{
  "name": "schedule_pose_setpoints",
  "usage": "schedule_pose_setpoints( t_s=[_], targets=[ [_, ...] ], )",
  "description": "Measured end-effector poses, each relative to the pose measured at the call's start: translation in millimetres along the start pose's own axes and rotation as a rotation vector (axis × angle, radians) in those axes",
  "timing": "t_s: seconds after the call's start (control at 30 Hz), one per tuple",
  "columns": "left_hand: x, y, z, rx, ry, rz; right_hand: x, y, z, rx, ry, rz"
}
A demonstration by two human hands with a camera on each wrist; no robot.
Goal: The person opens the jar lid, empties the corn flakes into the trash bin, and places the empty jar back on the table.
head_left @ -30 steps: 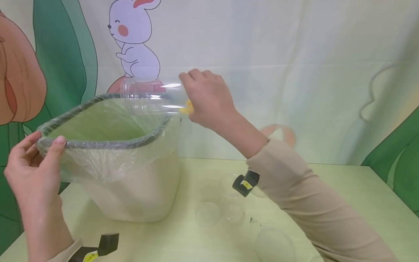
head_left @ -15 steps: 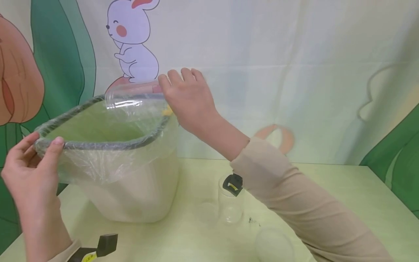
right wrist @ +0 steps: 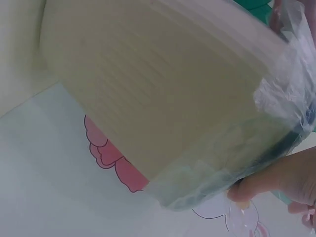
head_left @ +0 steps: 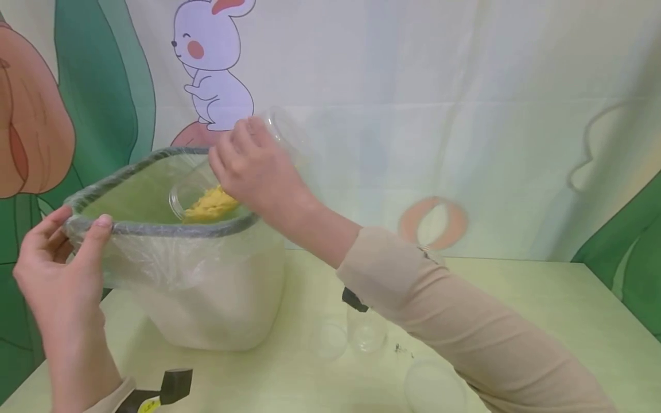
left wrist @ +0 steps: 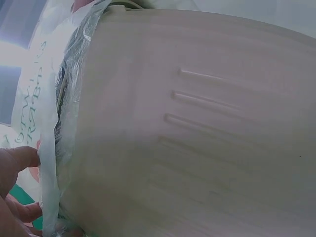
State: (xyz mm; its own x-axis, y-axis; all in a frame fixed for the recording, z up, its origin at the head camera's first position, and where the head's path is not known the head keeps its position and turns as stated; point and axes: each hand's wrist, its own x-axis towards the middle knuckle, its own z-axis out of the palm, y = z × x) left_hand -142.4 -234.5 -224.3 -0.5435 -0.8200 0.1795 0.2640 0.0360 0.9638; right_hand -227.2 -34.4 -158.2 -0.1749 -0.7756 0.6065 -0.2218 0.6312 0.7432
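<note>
My right hand (head_left: pixel 258 166) grips a clear plastic jar (head_left: pixel 178 195), tilted with its mouth low inside the bin's opening. Yellow pieces (head_left: pixel 212 205) lie heaped near that mouth; the jar's middle is hidden behind my fingers. The bin (head_left: pixel 206 310) is pale, with a grey rim ring (head_left: pixel 170 229) and a thin clear liner bag (head_left: pixel 155 258) folded over it. At the bin's left corner my left hand (head_left: pixel 64 264) pinches the lined rim between thumb and fingers. The left wrist view shows those fingers (left wrist: pixel 22 158) at the liner's edge beside the bin wall (left wrist: pixel 197 148).
On the light green table (head_left: pixel 289 384), right of the bin, stands another clear jar (head_left: pixel 368 335), partly behind the right sleeve. A round clear lid (head_left: pixel 330 339) and a larger clear disc (head_left: pixel 435 387) lie nearby, with small dark bits (head_left: pixel 403 349). A printed curtain (head_left: pixel 465 115) hangs behind.
My right hand has moved left and tipped the jar from lying level to mouth-down in the bin. The yellow pieces have slid from its base toward its mouth. The left hand keeps its hold.
</note>
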Motion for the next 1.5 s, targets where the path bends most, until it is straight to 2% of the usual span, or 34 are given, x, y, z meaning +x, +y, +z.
schedule_pose_setpoints(
  t_s=[0.3,0.43,0.53,0.63,0.77,0.93,1.17,1.3,1.5],
  targets=[
    [2.5,-2.7,-1.0,0.004,-0.01,-0.018,-0.9,-8,0,-0.109,0.062,-0.181],
    [2.6,-2.1,-1.3,0.01,-0.013,-0.036,-2.4,-10,2,-0.123,0.103,-0.231],
    [3.0,-1.8,-1.9,0.001,-0.013,-0.047,-3.3,-10,4,-0.125,0.147,-0.238],
    [3.3,-2.3,-2.2,-0.01,-0.014,-0.048,-4.3,-10,7,-0.106,0.209,-0.216],
    [2.7,-3.7,-2.0,0.005,-0.013,-0.038,-5.7,-9,11,-0.038,0.266,-0.136],
    [2.8,-3.1,-1.8,0.0,-0.018,-0.048,-6.6,-1,13,0.037,0.239,-0.034],
    [3.6,-1.8,-1.4,-0.015,-0.019,-0.039,-8.8,25,6,0.028,0.165,-0.002],
    [4.8,-1.7,-2.3,-0.02,-0.018,-0.025,-8.3,36,2,0.039,0.135,0.068],
    [6.0,-2.5,-3.6,-0.009,-0.007,-0.016,-9.1,35,3,0.007,0.232,0.009]
  ],
)
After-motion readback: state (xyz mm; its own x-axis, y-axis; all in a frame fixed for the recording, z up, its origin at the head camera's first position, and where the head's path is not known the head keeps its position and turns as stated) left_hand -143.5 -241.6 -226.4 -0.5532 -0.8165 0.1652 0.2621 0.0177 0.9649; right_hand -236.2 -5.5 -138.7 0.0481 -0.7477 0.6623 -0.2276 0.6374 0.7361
